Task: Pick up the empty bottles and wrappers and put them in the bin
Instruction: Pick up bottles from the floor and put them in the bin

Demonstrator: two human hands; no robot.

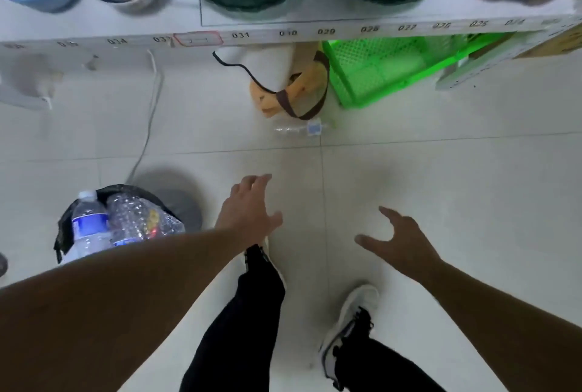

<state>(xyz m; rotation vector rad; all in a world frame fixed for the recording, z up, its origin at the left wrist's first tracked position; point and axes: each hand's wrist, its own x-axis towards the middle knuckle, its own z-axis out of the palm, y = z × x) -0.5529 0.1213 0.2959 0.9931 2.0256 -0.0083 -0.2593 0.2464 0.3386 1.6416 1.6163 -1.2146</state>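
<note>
A clear crushed plastic bottle (300, 129) with a blue label lies on the tiled floor just in front of a yellow bag. The bin (126, 191), lined with a black bag, stands at the lower left and holds several clear bottles, one with a blue label (89, 228). My left hand (248, 210) reaches forward over the floor, fingers spread, holding nothing. My right hand (398, 239) hovers to the right, fingers loosely spread, also empty. Both hands are well short of the floor bottle.
A white shelf (346, 29) with number labels runs across the top, carrying bowls and tubs. Under it stand a yellow bag with brown straps (293, 92) and a green plastic crate (378, 73). A white cable (148, 127) trails down the floor. My legs and a white shoe (352, 325) are below.
</note>
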